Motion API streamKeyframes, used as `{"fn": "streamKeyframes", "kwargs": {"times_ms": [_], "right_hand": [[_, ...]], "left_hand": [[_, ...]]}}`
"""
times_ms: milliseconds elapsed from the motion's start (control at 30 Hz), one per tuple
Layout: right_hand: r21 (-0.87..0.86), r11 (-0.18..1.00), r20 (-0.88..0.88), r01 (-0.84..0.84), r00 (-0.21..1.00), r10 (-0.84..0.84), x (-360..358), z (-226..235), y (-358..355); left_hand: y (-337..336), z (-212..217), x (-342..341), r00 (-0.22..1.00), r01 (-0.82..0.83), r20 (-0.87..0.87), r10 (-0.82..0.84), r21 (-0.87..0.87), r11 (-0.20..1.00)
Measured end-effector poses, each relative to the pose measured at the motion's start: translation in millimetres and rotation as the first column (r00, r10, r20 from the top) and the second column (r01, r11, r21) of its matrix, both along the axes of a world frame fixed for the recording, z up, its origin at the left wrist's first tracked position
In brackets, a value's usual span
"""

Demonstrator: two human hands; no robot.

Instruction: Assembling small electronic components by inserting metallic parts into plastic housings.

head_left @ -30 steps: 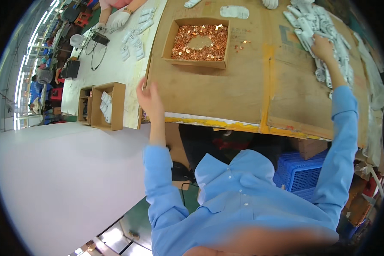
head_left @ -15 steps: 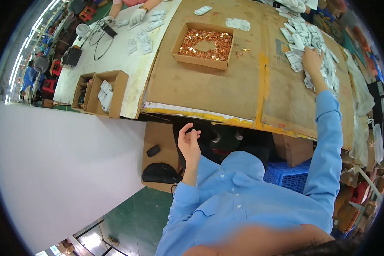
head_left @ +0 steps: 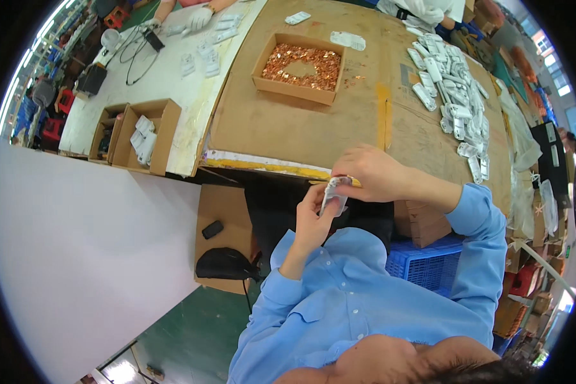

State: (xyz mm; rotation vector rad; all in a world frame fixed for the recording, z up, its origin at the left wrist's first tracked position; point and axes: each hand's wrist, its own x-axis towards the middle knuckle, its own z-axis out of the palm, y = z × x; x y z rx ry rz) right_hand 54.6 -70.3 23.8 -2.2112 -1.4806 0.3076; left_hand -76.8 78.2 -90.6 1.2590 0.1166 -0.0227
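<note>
Both my hands meet on one small white plastic part (head_left: 333,194), held just off the near edge of the cardboard-covered workbench (head_left: 288,131). My left hand (head_left: 313,217) cups it from below, fingers curled up around its lower end. My right hand (head_left: 368,173) closes over its top, fingertips pinched on the upper end. So I am grasping the part from both sides, above my lap and not resting on the bench.

Beyond my right hand, along the right side of the bench, lies a loose heap of similar small white plastic parts (head_left: 454,102). Toward the far middle stands a shallow brown cardboard box of small copper-coloured metal pieces (head_left: 301,64). On the left, at the edge of a white tabletop (head_left: 173,89), sit two open brown cardboard boxes (head_left: 137,134) with white items inside. At the far end a person's gloved hand (head_left: 198,16) rests on that white top. Under my right elbow is a blue plastic crate (head_left: 425,269).
</note>
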Motion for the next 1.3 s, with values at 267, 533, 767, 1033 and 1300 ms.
{"fn": "streamKeyframes", "kwargs": {"times_ms": [267, 533, 767, 1033, 1300], "right_hand": [[-0.126, 0.939, 0.189, 0.319, 0.937, -0.293, 140, -6, 44], [-0.418, 0.775, 0.360, 0.475, 0.869, -0.339, 268, -71, 88], [-0.563, 0.641, 0.435, 0.522, 0.846, -0.307, 280, -74, 108], [-0.591, 0.524, 0.504, 0.613, 0.788, -0.354, 264, -65, 132], [-0.580, 0.485, 0.498, 0.654, 0.756, -0.424, 244, -64, 141]], "left_hand": [[20, -31, -24, 0.980, -0.049, -0.200, 0.003, -0.227, 0.973], [24, -36, -13, 0.980, -0.053, -0.199, -0.020, -0.357, 0.933], [32, -44, -3, 0.972, -0.061, -0.234, -0.032, -0.381, 0.922], [34, -44, -1, 0.969, -0.079, -0.248, -0.023, -0.396, 0.915], [26, -46, -6, 0.969, -0.058, -0.245, -0.028, -0.337, 0.940]]}}
